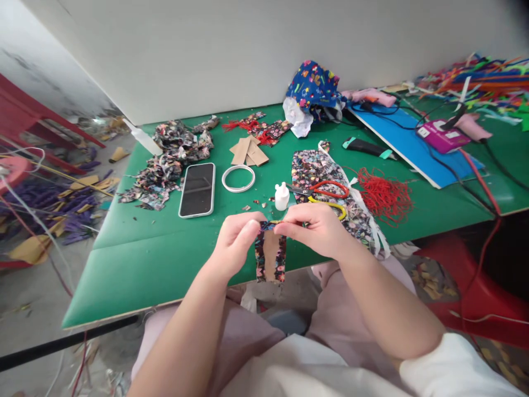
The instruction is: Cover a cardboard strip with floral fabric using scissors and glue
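My left hand (236, 238) and my right hand (320, 229) pinch the top edge of a small cardboard strip wrapped in dark floral fabric (270, 256). The strip hangs down over the near edge of the green table (136, 264); bare brown cardboard shows down its middle. Just beyond my hands stand a small white glue bottle (281, 196) and red-and-yellow scissors (328, 197) lying on a sheet of floral fabric (314, 168).
A phone (197, 189) lies face up left of a white ring (238, 178). Fabric scraps (165, 165), cardboard strips (249, 151), red cord (384, 193), a utility knife (367, 148), a blue board (409, 144), a glue gun (444, 135) and a blue fabric bundle (314, 85) fill the table.
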Demonstrator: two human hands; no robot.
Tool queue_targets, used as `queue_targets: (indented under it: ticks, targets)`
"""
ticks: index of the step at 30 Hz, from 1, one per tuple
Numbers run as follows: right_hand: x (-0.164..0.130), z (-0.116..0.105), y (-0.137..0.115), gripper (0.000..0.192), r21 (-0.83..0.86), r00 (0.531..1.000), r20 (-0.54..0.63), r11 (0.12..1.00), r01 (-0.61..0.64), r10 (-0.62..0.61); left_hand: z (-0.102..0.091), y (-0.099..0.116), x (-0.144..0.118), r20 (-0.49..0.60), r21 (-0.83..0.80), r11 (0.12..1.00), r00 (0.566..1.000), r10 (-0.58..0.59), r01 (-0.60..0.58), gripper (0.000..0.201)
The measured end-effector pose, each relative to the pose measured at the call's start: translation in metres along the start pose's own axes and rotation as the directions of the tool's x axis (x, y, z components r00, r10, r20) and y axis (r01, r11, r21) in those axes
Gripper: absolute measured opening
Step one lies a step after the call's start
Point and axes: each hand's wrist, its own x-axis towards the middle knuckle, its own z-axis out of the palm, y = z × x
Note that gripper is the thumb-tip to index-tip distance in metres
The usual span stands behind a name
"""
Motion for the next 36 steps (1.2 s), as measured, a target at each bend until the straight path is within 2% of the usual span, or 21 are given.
queue_targets:
  ticks: [3, 6, 9, 11, 13, 16, 19, 23, 26, 29, 32, 36]
  targets:
    - [0.001, -0.001, 0.003, 0.039, 0.02, 0.999, 0.029, 0.999, -0.028, 0.027, 0.0, 0.002, 0.001, -0.019, 0.077, 0.994, 0.997, -0.072, 0.073, 0.049]
    - [0.001, -0.001, 0.006, 0.042, 0.028, 0.983, 0.139, 0.992, -0.126, 0.121, 0.004, 0.001, 0.0, -0.163, 0.053, 0.996, 0.985, -0.065, 0.075, 0.049]
    - [0.002, -0.002, 0.01, 0.045, -0.021, 0.943, 0.269, 0.98, -0.199, 0.197, 0.006, -0.004, 0.001, -0.301, -0.04, 0.996, 0.949, -0.093, 0.085, 0.049]
    - [0.002, -0.004, 0.011, 0.047, -0.037, 0.926, 0.293, 0.971, -0.236, 0.236, 0.003, -0.007, 0.004, -0.255, -0.165, 0.976, 0.95, -0.178, 0.139, 0.051]
    - [0.001, -0.007, 0.012, 0.046, -0.031, 0.912, 0.308, 0.961, -0.275, 0.271, -0.002, -0.007, 0.007, -0.126, -0.297, 0.928, 0.954, -0.272, 0.226, 0.059]
    - [0.0, -0.01, 0.011, 0.045, -0.041, 0.901, 0.328, 0.957, -0.287, 0.284, -0.007, -0.004, 0.012, 0.01, -0.367, 0.862, 0.928, -0.372, 0.35, 0.062]
    - [0.001, -0.01, 0.009, 0.044, -0.055, 0.919, 0.293, 0.964, -0.261, 0.266, -0.006, -0.001, 0.014, 0.073, -0.357, 0.821, 0.89, -0.451, 0.446, 0.054]
    - [0.002, -0.006, 0.01, 0.048, -0.128, 0.941, 0.218, 0.964, -0.234, 0.258, 0.002, -0.002, 0.013, 0.074, -0.377, 0.792, 0.868, -0.491, 0.48, 0.048]
    - [0.002, -0.004, 0.011, 0.049, -0.199, 0.959, 0.164, 0.96, -0.199, 0.233, 0.005, -0.003, 0.012, -0.003, -0.267, 0.847, 0.879, -0.477, 0.459, 0.047]
    - [0.001, -0.004, 0.011, 0.047, -0.231, 0.969, 0.148, 0.959, -0.162, 0.199, 0.005, -0.001, 0.011, -0.105, -0.009, 0.916, 0.911, -0.4, 0.401, 0.048]
    - [0.001, -0.003, 0.011, 0.046, -0.252, 0.971, 0.144, 0.956, -0.152, 0.193, 0.005, 0.002, 0.01, -0.137, 0.216, 0.911, 0.935, -0.327, 0.35, 0.051]
    - [0.001, -0.002, 0.013, 0.046, -0.262, 0.97, 0.151, 0.954, -0.148, 0.192, 0.005, 0.001, 0.009, -0.145, 0.363, 0.879, 0.951, -0.274, 0.309, 0.051]
